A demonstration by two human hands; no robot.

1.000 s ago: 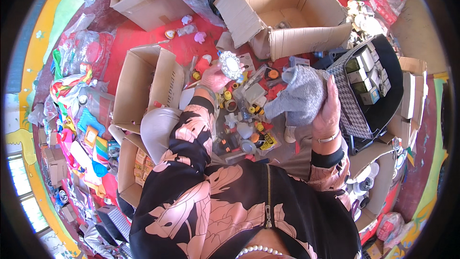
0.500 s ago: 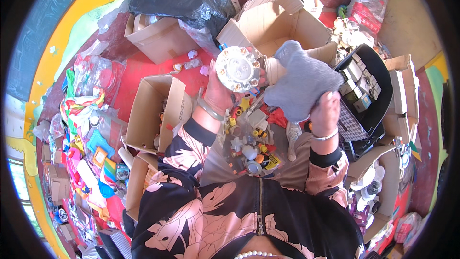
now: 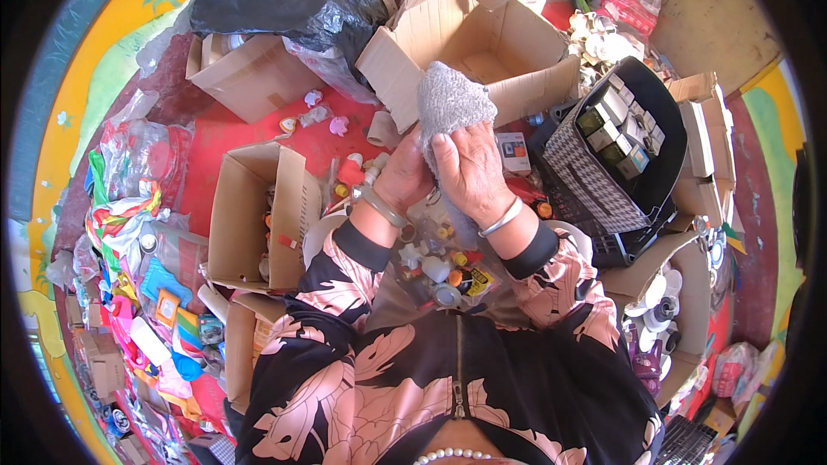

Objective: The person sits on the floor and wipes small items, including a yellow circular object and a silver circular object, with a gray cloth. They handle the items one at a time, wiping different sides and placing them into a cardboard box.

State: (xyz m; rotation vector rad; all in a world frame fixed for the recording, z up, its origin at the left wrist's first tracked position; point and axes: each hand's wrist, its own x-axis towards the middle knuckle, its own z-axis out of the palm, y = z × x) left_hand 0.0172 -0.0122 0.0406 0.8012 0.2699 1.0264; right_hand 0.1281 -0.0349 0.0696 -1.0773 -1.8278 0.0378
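A grey cloth [image 3: 454,95] is bunched up in front of me, over the far side of my hands, with a strip hanging toward my lap. My right hand [image 3: 472,174] is closed on it, fingers wrapped in its folds and thumb on top. Close against it on the left, my left hand [image 3: 405,174] is curled, its fingertips hidden by the cloth. The clear round glass piece it held a moment ago is covered from sight. Below my wrists, a heap of small plastic parts [image 3: 444,271] lies in clear plastic over my lap.
An open cardboard box [image 3: 465,39] stands ahead, with a black plastic bag [image 3: 289,9] at its left. Another open box [image 3: 258,215] is at my left. To the right are a checked bin [image 3: 594,176] of small boxes and a carton [image 3: 693,319] of white round parts.
The right hand has brought the grey cloth left, over the round glass piece in my left hand. My hands have come together, and the cloth is now bunched instead of spread.
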